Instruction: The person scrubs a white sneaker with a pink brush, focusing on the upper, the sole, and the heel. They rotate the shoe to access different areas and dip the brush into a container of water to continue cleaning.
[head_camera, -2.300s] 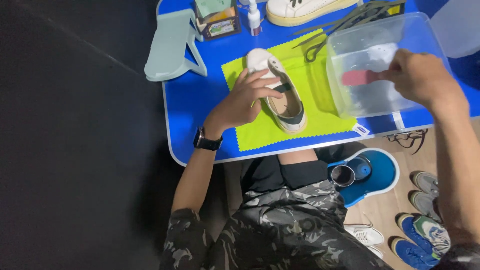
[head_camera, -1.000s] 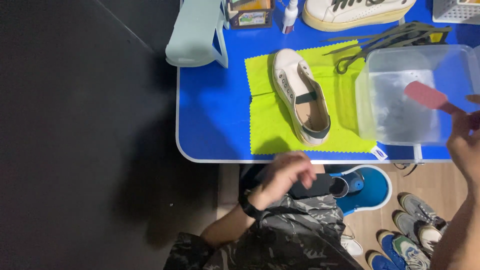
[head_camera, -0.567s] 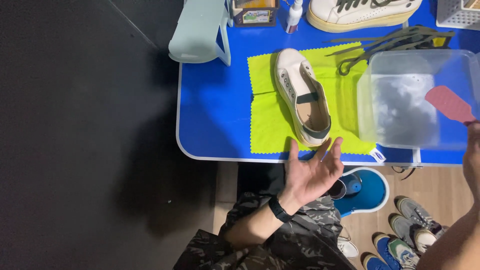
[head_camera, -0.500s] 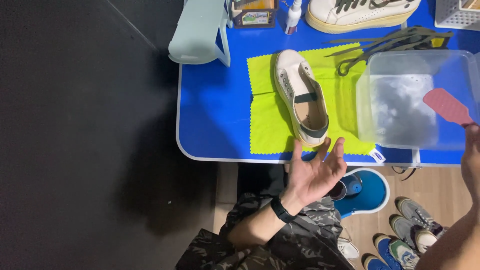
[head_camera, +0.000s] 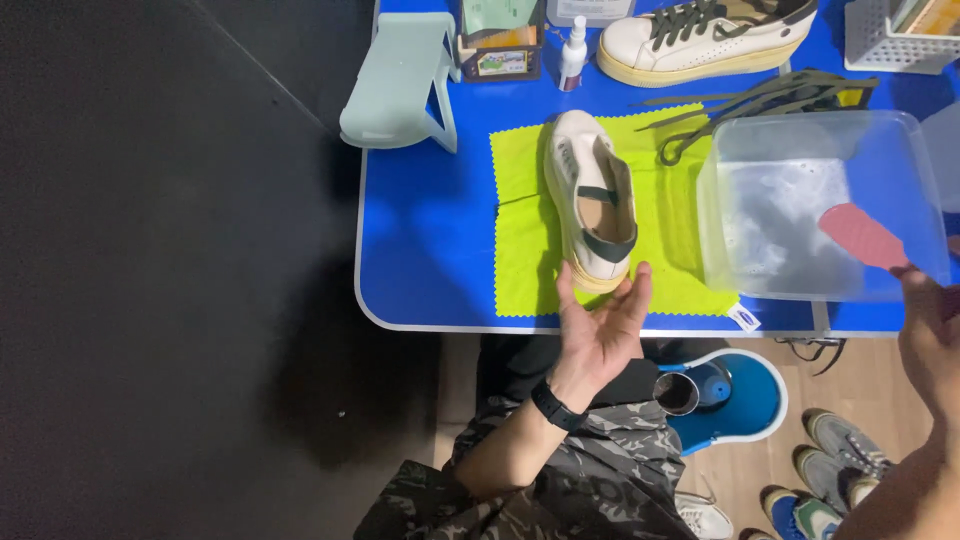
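A white laceless sneaker (head_camera: 590, 200) lies on a lime-green cloth (head_camera: 520, 230) on the blue table (head_camera: 420, 230). My left hand (head_camera: 600, 325) is open, palm up, its fingertips at the sneaker's near heel. My right hand (head_camera: 930, 320) at the right edge grips a red flat-headed brush (head_camera: 860, 235) held over a clear plastic tub (head_camera: 800, 200) with foamy water in it.
A pale green stand (head_camera: 400, 80), a small box (head_camera: 495, 50), a spray bottle (head_camera: 572, 50), a second laced sneaker (head_camera: 700, 35), loose dark laces (head_camera: 760, 100) and a white basket (head_camera: 890, 40) sit at the table's far side. A blue mop bucket (head_camera: 730, 400) and shoes are on the floor.
My left hand left the sneaker, dropped to my lap, then rose again to the sneaker's heel. My right hand lifted the red brush out of the tub.
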